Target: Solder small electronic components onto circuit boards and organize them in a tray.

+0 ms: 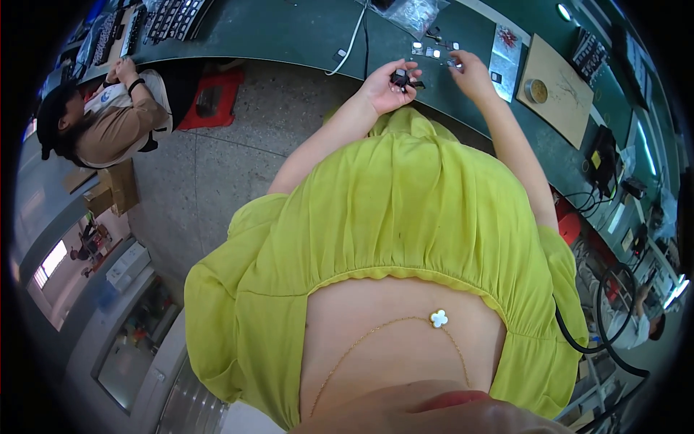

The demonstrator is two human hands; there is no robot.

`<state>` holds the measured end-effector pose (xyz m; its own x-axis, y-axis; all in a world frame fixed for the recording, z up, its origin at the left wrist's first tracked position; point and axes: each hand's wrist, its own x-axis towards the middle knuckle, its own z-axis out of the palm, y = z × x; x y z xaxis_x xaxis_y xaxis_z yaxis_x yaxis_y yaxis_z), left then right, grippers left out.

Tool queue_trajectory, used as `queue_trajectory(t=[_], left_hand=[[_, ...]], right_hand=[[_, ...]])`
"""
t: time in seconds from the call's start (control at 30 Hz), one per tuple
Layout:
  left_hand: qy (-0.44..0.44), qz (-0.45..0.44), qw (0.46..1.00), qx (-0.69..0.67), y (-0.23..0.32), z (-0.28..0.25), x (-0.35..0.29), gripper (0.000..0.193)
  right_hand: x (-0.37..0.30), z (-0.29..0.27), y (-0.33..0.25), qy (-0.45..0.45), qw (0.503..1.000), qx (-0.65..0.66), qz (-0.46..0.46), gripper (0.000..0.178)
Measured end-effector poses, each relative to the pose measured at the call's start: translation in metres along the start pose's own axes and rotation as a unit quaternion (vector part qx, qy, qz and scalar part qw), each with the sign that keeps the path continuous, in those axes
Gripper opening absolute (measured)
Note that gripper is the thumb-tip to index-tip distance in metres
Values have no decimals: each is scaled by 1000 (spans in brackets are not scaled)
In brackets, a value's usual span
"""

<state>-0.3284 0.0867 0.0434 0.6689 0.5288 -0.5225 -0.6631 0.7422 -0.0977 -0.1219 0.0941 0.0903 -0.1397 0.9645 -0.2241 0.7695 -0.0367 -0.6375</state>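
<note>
My left hand [387, 90] is held palm up at the near edge of the green bench, its fingers curled around small black parts [400, 78]. Their exact kind is too small to tell. To its right, my right hand [471, 77] reaches over the bench top with thumb and fingertips pinched together. A small pale, shiny piece [455, 64] shows at those fingertips, too small to name. Just beyond the hands lie several small white-and-dark square parts [433, 53] and a short dark part [434, 33].
A clear plastic bag [412, 16] and a white cable [354, 43] lie on the green bench [289, 36]. Rightward are a metal plate [504, 61] and a brown board [549, 108] bearing a round tin [536, 90]. A co-worker [119, 116] sits at the left.
</note>
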Motion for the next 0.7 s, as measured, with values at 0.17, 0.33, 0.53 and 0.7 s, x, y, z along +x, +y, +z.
queue_trajectory(t=[0.17, 0.33, 0.53, 0.7], left_hand=[[-69, 41, 994, -80, 6, -7, 7, 21], [-21, 91, 990, -103, 5, -5, 8, 20], [38, 121, 986, -106, -1, -1, 2, 19], [33, 127, 986, -105, -7, -4, -1, 19]], right_hand=[[39, 6, 38, -19, 987, -157, 12, 30], [52, 13, 54, -45, 982, -182, -36, 28], [56, 12, 59, -39, 979, -189, -68, 20], [64, 17, 58, 17, 987, -119, -107, 11]])
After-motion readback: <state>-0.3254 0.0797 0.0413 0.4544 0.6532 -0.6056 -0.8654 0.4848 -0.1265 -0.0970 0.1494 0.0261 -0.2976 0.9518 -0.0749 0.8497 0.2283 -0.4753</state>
